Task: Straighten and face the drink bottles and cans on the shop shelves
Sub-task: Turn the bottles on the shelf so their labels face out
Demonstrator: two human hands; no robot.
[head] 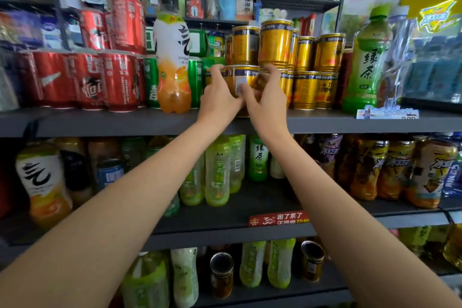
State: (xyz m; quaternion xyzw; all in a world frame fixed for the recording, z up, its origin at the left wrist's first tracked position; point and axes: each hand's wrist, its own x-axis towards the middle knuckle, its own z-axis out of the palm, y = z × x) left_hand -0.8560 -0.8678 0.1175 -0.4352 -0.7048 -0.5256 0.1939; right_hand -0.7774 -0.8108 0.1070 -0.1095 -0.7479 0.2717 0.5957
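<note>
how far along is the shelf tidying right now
Looks done: the red cans on the top shelf stand upright in a row. In hand: left hand and right hand grip a gold can in the bottom layer of the stack. Left: the lower-shelf bottles stand unevenly.

On the top shelf (325, 121), the left hand (220, 100) and right hand (268, 100) grip a gold can (241, 77) from both sides, beneath stacked gold cans (275, 42), right of an orange bottle (172, 65).
</note>
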